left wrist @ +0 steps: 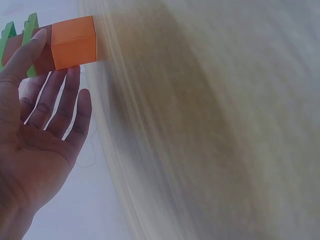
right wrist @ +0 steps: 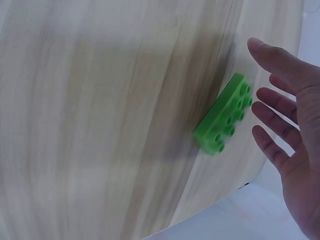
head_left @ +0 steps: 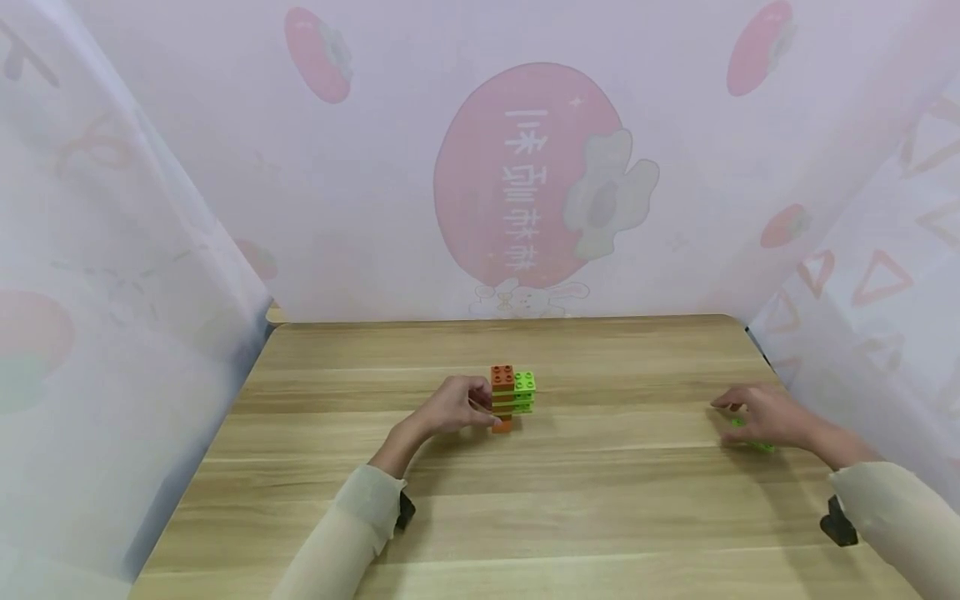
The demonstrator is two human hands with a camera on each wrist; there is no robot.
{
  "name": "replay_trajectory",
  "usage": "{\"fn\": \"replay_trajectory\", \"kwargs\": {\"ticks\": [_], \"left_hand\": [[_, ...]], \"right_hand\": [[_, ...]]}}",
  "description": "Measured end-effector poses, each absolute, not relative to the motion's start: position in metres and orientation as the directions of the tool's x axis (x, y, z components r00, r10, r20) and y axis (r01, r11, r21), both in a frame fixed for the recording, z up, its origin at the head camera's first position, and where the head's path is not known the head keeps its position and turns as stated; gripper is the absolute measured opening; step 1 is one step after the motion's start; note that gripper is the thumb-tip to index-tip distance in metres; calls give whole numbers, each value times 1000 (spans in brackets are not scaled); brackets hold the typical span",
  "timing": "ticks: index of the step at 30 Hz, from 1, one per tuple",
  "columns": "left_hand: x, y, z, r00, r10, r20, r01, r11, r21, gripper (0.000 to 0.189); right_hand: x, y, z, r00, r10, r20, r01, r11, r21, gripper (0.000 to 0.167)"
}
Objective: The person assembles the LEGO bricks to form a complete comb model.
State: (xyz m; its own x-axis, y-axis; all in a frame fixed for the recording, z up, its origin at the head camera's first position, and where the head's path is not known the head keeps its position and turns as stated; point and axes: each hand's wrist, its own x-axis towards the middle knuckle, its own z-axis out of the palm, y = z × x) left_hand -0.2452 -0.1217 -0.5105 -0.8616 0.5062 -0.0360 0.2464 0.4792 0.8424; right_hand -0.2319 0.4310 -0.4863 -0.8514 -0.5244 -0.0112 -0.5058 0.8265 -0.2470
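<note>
Near the middle of the table stands an upright stack of toy building bricks (head_left: pixel 502 380), orange and brownish-red with thin green layers that jut out to the right. My left hand (head_left: pixel 457 404) holds this stack between thumb and fingers; the left wrist view shows the thumb on its side above the orange bottom brick (left wrist: pixel 74 42). Over on the right, a flat green studded brick (right wrist: pixel 224 116) lies on the table. Close above it hovers my right hand (head_left: pixel 765 414), fingers spread and nothing between them. In the head view that hand partly hides the green brick.
The wood-grain table (head_left: pixel 600 517) has its far edge against a pale printed curtain (head_left: pixel 360 208). More curtain hangs at the left and right sides. A dark wrist device (head_left: pixel 838 523) sits below the right sleeve, another (head_left: pixel 405 510) below the left.
</note>
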Motion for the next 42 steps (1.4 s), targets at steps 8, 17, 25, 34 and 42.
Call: {"fn": "replay_trajectory", "kwargs": {"ticks": [8,17,25,34,42], "left_hand": [[-245,-122,-510,-861,508,-33,247,474,845,28],[-244,-122,-509,-856,514,-43,244,477,844,27],[-244,-122,-509,-858,512,-45,237,471,850,27],[-243,-122,-508,-858,511,-47,242,484,841,26],[-245,-122,-509,-859,509,-47,239,482,843,27]], "right_hand": [[-231,449,-491,-839,-544,9,-525,805,-277,59],[-225,465,-499,-831,-554,42,-539,786,-303,56],[-225,472,-506,-773,-616,150,-630,718,-296,52],[-224,470,-508,-754,-626,199,-654,687,-316,44],[-221,467,-506,-796,-588,140,-594,719,-361,38]]}}
